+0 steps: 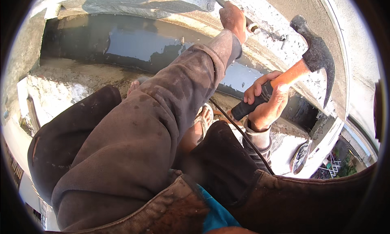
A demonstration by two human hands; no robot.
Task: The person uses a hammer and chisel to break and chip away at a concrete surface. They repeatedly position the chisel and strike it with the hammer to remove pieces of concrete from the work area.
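Note:
My left hand [233, 19] grips a metal chisel [250, 24] at arm's length. The chisel lies aslant along a chipped, whitish concrete ledge [283, 18], its thin end toward the upper left and its struck end toward my right side. Whether the tip touches the concrete, I cannot tell. Lower and to the right, my right hand [269, 104] is wrapped around the black grip of a claw hammer [320, 53]. Its dark steel head is raised apart from the chisel, with the claw curving downward, and part of the orange handle shows above my fingers.
Standing water [131, 45] fills a concrete trough between me and the ledge. My sandaled foot [205, 118] rests on the near side. A dark cord [240, 132] runs past my right knee. Rough concrete [61, 88] lies left, and a plastered wall [320, 8] rises beyond the ledge.

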